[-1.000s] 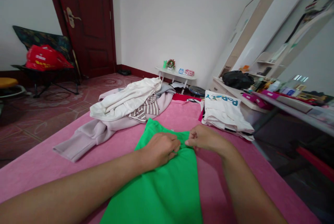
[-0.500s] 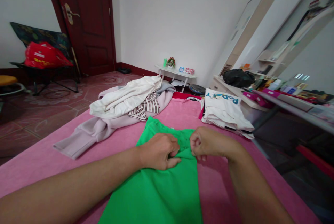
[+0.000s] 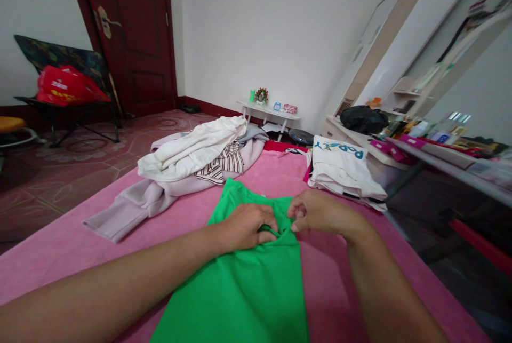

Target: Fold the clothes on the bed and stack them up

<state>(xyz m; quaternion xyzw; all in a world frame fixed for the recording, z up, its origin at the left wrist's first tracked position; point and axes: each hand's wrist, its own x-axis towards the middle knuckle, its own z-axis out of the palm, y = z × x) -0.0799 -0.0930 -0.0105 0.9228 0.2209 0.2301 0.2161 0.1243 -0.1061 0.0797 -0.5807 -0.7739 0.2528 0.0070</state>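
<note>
A: Where does the green garment (image 3: 244, 289) lie?

B: On the pink cover (image 3: 76, 273), laid out with a few soft creases running down from its bunched far end.

A: And the left hand (image 3: 248, 226)?

B: On top of that far end, its fingers curled and pinching a fold of the green cloth.

A: The right hand (image 3: 316, 212) too?

B: Yes, at the green garment's far right corner. Thumb and forefinger pinch the edge there; the other fingers are curled in.

A: What lies beyond the green garment?

B: Beyond it to the left, a white garment (image 3: 192, 150) heaped over a striped one (image 3: 229, 163) and a pale lilac one (image 3: 124, 210). Beyond it to the right, a folded white shirt (image 3: 340, 170) with blue lettering.

A: Anything farther off?

B: Well past it, a low white counter (image 3: 267, 111) with a small potted plant (image 3: 261, 96).
</note>
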